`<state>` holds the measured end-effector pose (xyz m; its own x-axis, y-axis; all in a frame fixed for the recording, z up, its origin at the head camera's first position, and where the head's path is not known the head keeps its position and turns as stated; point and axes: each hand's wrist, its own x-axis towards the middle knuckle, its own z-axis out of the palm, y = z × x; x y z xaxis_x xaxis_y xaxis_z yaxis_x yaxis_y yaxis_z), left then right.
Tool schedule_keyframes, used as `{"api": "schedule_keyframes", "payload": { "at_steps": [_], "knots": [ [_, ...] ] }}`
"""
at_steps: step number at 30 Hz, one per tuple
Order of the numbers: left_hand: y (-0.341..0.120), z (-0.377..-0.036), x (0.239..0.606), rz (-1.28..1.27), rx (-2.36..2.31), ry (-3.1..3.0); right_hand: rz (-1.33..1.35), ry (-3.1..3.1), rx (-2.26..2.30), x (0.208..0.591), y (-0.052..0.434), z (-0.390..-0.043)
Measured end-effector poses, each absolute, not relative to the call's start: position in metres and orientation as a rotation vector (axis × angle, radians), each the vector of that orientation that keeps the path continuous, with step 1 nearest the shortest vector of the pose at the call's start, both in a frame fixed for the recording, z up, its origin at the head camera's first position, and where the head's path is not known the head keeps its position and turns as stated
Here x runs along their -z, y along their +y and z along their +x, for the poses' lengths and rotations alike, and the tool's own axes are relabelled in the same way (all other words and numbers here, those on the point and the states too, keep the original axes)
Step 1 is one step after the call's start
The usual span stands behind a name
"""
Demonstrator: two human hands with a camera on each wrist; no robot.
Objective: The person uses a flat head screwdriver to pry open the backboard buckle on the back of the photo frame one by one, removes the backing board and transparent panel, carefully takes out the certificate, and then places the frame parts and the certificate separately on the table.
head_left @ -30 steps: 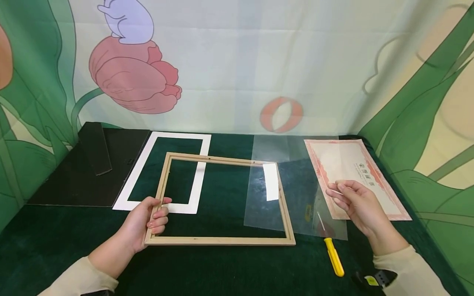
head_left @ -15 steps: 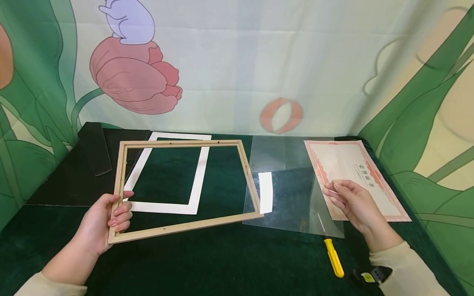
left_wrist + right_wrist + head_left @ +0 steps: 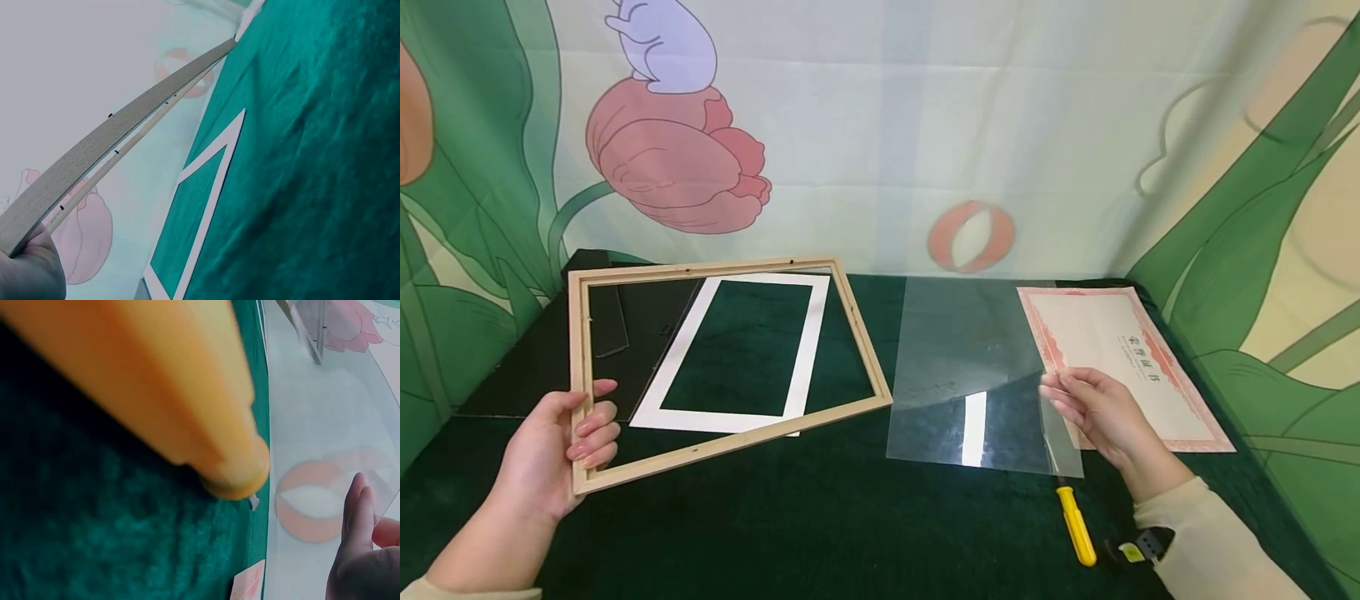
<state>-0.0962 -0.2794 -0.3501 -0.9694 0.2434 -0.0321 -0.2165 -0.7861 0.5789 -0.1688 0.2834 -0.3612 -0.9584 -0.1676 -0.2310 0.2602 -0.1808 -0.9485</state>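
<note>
My left hand grips the left side of a light wooden picture frame, raised and tilted over the left of the table. In the left wrist view the frame stretches away from the thumb side of the hand. Between thumb and fingers, my right hand pinches the right edge of a clear plastic sheet, which carries a bright white reflection. Through it part of a pink-bordered certificate shows. Below the sheet lies a screwdriver with a yellow handle; that handle looms large in the right wrist view.
Flat on the green cloth lies a white mat with a rectangular opening, partly seen through the frame. A black backing board with a stand leg is at the left. Behind the table hangs a printed curtain.
My left hand has carried the wooden frame left, tilting it upward on the right, so it no longer overlaps the clear sheet. My right hand has shifted slightly left with the sheet.
</note>
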Motion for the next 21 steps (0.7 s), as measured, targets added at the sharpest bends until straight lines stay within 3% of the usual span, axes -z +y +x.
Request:
{"api": "schedule_keyframes", "payload": {
  "at_steps": [12,21],
  "knots": [
    [-0.28,-0.093,0.345,0.019,-2.798,0.98,0.184,1.878,2.067,0.363,0.275,-0.173],
    [-0.276,-0.094,0.348,0.195,-2.761,0.866,0.165,1.928,2.023,0.365,0.27,-0.175]
  ]
}}
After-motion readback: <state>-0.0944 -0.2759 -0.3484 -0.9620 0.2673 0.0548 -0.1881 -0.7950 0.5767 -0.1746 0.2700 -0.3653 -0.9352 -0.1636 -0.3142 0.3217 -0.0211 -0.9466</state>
